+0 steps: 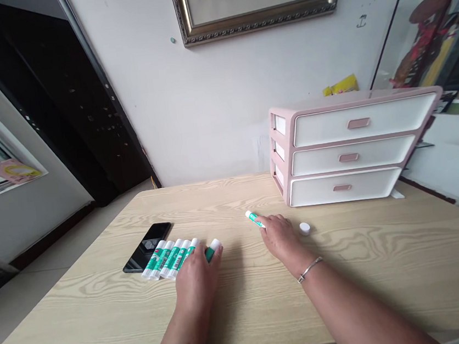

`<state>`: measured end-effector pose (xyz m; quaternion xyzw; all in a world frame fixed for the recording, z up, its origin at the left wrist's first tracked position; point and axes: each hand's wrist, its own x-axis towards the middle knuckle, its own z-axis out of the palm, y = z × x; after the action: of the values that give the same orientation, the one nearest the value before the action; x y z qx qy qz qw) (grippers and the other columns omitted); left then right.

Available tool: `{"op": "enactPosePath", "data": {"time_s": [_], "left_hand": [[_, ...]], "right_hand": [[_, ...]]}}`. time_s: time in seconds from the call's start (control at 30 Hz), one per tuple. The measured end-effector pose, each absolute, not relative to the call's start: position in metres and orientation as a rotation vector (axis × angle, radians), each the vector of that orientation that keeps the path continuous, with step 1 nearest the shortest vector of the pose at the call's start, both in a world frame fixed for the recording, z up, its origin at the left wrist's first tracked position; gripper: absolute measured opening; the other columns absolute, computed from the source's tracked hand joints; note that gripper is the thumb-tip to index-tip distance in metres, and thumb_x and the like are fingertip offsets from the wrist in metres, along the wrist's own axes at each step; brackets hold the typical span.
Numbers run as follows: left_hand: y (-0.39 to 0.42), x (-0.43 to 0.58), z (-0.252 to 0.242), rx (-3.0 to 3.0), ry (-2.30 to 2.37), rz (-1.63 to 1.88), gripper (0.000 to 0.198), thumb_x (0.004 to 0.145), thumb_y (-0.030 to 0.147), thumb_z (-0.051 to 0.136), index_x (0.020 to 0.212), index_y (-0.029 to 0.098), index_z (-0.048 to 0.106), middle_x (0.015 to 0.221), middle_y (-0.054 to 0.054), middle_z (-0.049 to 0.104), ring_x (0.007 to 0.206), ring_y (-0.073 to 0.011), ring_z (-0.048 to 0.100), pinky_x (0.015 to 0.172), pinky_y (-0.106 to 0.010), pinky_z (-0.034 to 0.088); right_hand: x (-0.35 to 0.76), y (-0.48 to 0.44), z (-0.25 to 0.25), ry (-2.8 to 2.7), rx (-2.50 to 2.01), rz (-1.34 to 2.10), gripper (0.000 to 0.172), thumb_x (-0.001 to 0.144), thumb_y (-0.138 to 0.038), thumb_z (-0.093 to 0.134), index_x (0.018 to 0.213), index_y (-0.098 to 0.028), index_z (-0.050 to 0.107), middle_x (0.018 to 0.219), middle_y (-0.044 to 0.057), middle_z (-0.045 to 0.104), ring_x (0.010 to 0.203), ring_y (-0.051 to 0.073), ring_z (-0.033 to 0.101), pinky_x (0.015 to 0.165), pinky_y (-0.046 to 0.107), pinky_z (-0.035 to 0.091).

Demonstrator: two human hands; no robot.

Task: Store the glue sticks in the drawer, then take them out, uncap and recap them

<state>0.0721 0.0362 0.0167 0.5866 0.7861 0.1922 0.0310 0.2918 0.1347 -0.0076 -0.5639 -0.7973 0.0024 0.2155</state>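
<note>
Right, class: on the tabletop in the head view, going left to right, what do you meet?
Phone → glue sticks → left hand → right hand → white cap

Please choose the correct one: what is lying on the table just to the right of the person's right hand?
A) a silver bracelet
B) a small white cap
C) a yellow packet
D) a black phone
B. The small white cap lies on the table beside the right hand, which is holding a glue stick.
</note>
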Motion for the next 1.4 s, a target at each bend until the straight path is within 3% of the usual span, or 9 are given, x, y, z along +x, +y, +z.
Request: {"op": "enactPosePath", "data": {"time_s": [0.17,0.3,0.57,0.77,1.03,1.1,1.2,1.3,1.4], "left_hand": [[0.034,0.073,0.015,1.880,2.548,0.462,0.034,0.096,0.042,0.045,0.108,0.017,0.065,0.108,-0.015,0.073,0.094,-0.0288,0.069,0.070,-0.033,0.044],[0.035,0.071,0.012,1.979,2.597,0.384,0.032,0.094,0.034,0.047,0.108,0.014,0.068,0.107,-0.017,0.071,0.099,-0.0316,0.067,0.081,-0.038,0.048],[0.037,0.062,0.010,2.077,2.679,0.468,0.027,0.092,0.022,0.050,0.110,0.015,0.068,0.106,-0.015,0.068,0.103,-0.0298,0.063,0.091,-0.038,0.046],[0.039,0.067,0.004,2.097,2.228,0.928,0.032,0.099,0.036,0.044,0.094,0.020,0.071,0.098,-0.010,0.070,0.098,-0.0258,0.063,0.090,-0.037,0.046],[0.031,0.084,0.018,1.762,1.506,1.113,0.041,0.096,0.055,0.049,0.098,0.018,0.066,0.096,-0.007,0.069,0.085,-0.0215,0.062,0.075,-0.031,0.048],[0.030,0.085,0.021,1.696,1.425,1.133,0.040,0.095,0.055,0.049,0.096,0.018,0.065,0.091,-0.006,0.068,0.081,-0.0202,0.061,0.074,-0.031,0.048],[0.030,0.084,0.022,1.618,1.390,1.182,0.039,0.096,0.054,0.049,0.092,0.018,0.062,0.087,-0.005,0.066,0.082,-0.0196,0.061,0.076,-0.031,0.048],[0.031,0.083,0.021,1.529,1.369,1.224,0.036,0.096,0.053,0.049,0.093,0.019,0.060,0.090,-0.005,0.068,0.082,-0.0189,0.063,0.078,-0.031,0.049],[0.031,0.082,0.020,1.450,1.349,1.235,0.034,0.093,0.053,0.054,0.095,0.019,0.058,0.085,-0.004,0.067,0.076,-0.0179,0.063,0.074,-0.031,0.050]], "right_hand": [[0.290,0.129,-0.004,-2.171,-1.570,-0.024,0.019,0.092,-0.019,0.056,0.107,-0.021,0.067,0.097,0.008,0.072,0.095,0.025,0.061,0.084,0.034,0.038],[0.288,0.122,0.001,-2.156,-1.579,0.025,0.011,0.088,-0.017,0.059,0.097,-0.019,0.065,0.093,0.008,0.072,0.090,0.024,0.064,0.080,0.032,0.040],[0.282,0.111,0.004,-2.025,-1.479,0.322,0.012,0.081,-0.010,0.058,0.085,-0.021,0.059,0.079,0.003,0.067,0.076,0.019,0.061,0.068,0.028,0.039],[0.268,0.109,0.004,-1.655,-1.174,1.056,0.014,0.079,-0.021,0.064,0.076,-0.023,0.051,0.062,-0.006,0.051,0.056,0.012,0.048,0.054,0.023,0.036],[0.263,0.088,0.011,-1.738,-0.636,1.519,0.019,0.080,-0.030,0.072,0.087,-0.021,0.057,0.081,-0.001,0.067,0.074,0.013,0.062,0.069,0.026,0.049],[0.265,0.088,0.008,-1.865,-0.687,1.422,0.015,0.082,-0.031,0.069,0.088,-0.020,0.060,0.084,0.001,0.070,0.077,0.015,0.064,0.072,0.027,0.050],[0.278,0.096,0.007,-2.036,-0.942,0.902,0.008,0.087,-0.028,0.063,0.091,-0.022,0.065,0.091,0.005,0.072,0.087,0.019,0.065,0.081,0.031,0.050],[0.303,0.109,0.013,-1.998,-1.294,0.327,0.016,0.091,-0.026,0.056,0.101,-0.021,0.068,0.102,0.010,0.071,0.104,0.024,0.062,0.094,0.036,0.045],[0.328,0.122,0.021,-1.902,-1.675,-0.015,0.027,0.090,-0.022,0.053,0.113,-0.017,0.066,0.108,0.016,0.069,0.114,0.030,0.057,0.098,0.041,0.041]]}}
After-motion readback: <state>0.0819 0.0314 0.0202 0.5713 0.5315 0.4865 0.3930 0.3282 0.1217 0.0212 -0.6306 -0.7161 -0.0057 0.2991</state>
